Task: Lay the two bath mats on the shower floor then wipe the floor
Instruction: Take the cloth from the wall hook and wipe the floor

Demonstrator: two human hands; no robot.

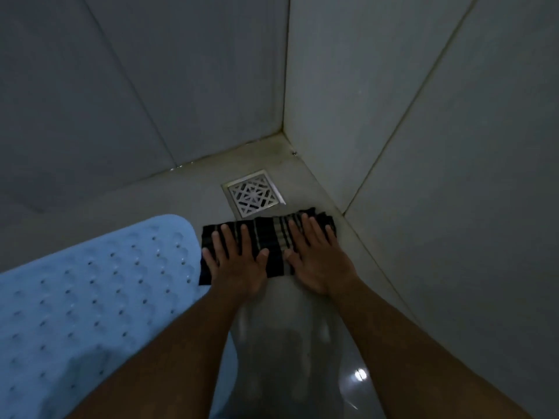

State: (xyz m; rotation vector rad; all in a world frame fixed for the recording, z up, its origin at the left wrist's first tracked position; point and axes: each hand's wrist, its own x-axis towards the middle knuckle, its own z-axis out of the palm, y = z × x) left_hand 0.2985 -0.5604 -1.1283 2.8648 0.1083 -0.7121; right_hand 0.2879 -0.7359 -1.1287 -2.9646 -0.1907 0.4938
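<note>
**Both palms flat on striped cloth by the drain**

L hand (234,261) lies flat on the dark striped cloth (266,240), fingers spread wide & straight, thumb out to the right; nothing pinched, just pressing down w/ palm & fingers; R hand (317,261) same story on the cloth's right half, fingers extended toward the far side, slightly splayed, heel of palm on bare shower floor (278,328) at the near edge. Cloth is folded into a wide strip, lying flat on the floor, just near of the square metal drain grate (254,193); its right end is close to the right wall (438,146); its left end is just beside the blue bath mat (90,297). Mat lies flat at near left, dotted w/ holes, rounded far corner; only one mat in view. Floor near of the cloth looks glossy, w/ a light glint at near right.
</note>
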